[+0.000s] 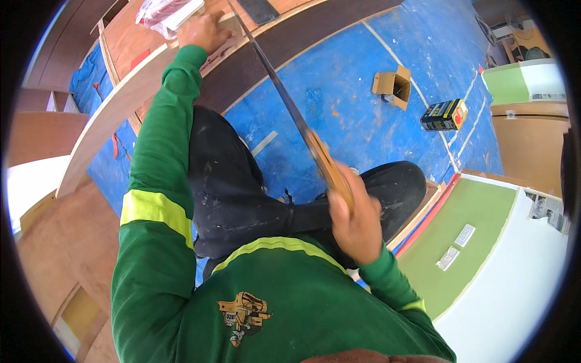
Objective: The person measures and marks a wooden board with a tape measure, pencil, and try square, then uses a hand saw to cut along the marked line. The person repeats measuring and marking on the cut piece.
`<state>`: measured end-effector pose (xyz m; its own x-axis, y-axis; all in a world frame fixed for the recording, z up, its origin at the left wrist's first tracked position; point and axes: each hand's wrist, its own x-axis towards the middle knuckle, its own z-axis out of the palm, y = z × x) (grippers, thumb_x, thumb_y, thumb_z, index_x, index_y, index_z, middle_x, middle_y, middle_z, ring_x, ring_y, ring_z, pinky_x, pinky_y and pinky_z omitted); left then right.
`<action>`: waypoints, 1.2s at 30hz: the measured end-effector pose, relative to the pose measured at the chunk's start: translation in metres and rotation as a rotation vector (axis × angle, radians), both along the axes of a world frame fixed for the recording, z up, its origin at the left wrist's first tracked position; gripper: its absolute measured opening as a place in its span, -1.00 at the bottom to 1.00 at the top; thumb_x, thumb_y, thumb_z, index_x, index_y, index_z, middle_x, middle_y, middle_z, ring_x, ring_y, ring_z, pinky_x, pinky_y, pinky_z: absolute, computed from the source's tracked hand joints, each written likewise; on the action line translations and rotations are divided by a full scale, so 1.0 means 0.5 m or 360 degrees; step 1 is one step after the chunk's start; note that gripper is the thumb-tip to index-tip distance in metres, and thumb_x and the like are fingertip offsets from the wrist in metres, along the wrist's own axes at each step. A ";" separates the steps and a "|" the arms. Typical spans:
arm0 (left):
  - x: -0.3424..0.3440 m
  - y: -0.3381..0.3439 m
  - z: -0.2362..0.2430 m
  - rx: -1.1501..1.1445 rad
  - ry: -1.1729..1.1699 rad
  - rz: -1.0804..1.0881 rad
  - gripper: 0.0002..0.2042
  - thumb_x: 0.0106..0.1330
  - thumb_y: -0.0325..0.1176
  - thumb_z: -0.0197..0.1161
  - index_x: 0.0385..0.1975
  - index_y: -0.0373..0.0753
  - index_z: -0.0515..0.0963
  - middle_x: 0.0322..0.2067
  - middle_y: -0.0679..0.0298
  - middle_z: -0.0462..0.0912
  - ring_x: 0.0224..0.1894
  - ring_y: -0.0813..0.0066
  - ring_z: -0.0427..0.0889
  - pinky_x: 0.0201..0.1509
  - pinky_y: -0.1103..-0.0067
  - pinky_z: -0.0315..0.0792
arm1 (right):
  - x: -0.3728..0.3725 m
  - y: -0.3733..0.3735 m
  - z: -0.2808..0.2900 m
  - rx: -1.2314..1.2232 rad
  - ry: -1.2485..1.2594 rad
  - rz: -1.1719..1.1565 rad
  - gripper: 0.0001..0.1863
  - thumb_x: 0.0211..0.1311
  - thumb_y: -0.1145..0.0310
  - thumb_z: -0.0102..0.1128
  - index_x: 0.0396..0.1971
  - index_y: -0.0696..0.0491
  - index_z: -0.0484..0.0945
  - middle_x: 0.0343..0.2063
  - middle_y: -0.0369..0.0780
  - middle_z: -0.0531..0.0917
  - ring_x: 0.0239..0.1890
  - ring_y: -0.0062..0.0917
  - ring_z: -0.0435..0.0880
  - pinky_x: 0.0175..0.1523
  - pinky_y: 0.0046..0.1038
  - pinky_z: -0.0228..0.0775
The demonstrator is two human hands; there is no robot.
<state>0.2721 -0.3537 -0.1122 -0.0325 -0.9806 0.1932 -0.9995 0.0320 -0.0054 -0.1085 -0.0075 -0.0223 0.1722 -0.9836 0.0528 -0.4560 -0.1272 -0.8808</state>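
Observation:
My right hand is wrapped around the wooden handle of a handsaw, in front of my body. The saw's long, thin blade slants up and to the left, passing by the end of a pale wooden plank. My left hand grips the plank near that end, with its fingers partly hidden. Curved by the lens, the plank runs from there down toward the lower left, lying across the edge of a reddish plywood surface. Whether the saw teeth touch the wood I cannot tell.
A pinkish plastic bag lies beside my left hand. Blue sheeting covers the floor, bearing an open cardboard box and a dark rectangular can. A green and white panel with two small pale plates stands at the right.

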 end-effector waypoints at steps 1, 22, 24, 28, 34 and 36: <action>0.002 -0.007 0.001 -0.0010 -0.0006 0.0012 -0.29 0.35 0.37 0.51 0.39 0.10 0.69 0.01 0.00 0.92 0.12 -0.13 0.88 0.17 0.01 0.71 | 0.032 -0.059 -0.023 -0.0037 -0.0021 -0.0009 -0.49 0.69 0.28 0.31 0.51 0.04 0.50 0.00 0.22 0.79 0.06 0.21 0.84 -0.02 -0.03 0.72; -0.042 -0.031 0.002 0.0004 0.0027 0.0007 -0.34 0.37 0.30 0.53 0.43 0.21 0.73 0.06 0.04 0.92 0.15 -0.03 0.89 0.22 0.04 0.72 | 0.177 -0.368 -0.106 -0.0354 -0.0200 -0.0061 -0.56 0.72 0.17 0.26 0.38 0.08 0.56 -0.21 0.22 0.80 -0.06 0.30 0.79 -0.07 0.13 0.64; -0.026 -0.031 0.008 0.0034 0.0024 0.0012 -0.34 0.36 0.30 0.53 0.42 0.20 0.74 0.05 0.03 0.92 0.14 -0.03 0.89 0.22 0.05 0.72 | 0.202 -0.408 -0.089 -0.0378 -0.0204 -0.0050 -0.58 0.72 0.18 0.26 0.36 0.09 0.57 -0.18 0.22 0.80 -0.03 0.31 0.79 -0.03 0.15 0.63; -0.027 -0.024 0.007 0.0054 0.0013 0.0044 -0.35 0.36 0.29 0.54 0.40 0.18 0.75 0.03 0.02 0.93 0.14 -0.04 0.89 0.21 0.06 0.72 | 0.139 -0.272 -0.101 -0.0279 -0.0289 -0.0060 -0.60 0.72 0.21 0.27 0.36 0.07 0.57 -0.09 0.19 0.79 0.02 0.29 0.79 -0.04 0.08 0.65; -0.002 -0.015 0.004 -0.0027 0.0017 0.0013 -0.29 0.33 0.36 0.53 0.39 0.11 0.70 0.02 0.02 0.92 0.12 -0.12 0.89 0.18 -0.01 0.70 | -0.013 -0.006 0.002 0.0024 -0.0018 -0.0010 -0.48 0.69 0.35 0.30 0.52 0.09 0.50 0.04 0.12 0.85 0.17 0.10 0.88 0.16 -0.13 0.75; -0.001 -0.002 0.003 -0.0047 0.0005 0.0043 -0.31 0.34 0.34 0.54 0.39 0.14 0.71 0.03 0.04 0.92 0.13 -0.08 0.89 0.18 0.01 0.71 | 0.031 -0.083 -0.031 0.0006 -0.0005 -0.0012 -0.48 0.70 0.32 0.29 0.52 0.10 0.50 0.02 0.14 0.84 0.07 0.11 0.91 0.09 -0.12 0.75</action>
<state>0.2717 -0.3548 -0.1107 -0.0054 -0.9749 0.2224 -1.0000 0.0049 -0.0027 -0.0932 -0.0491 -0.0378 0.1648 -0.9851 0.0495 -0.4543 -0.1204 -0.8827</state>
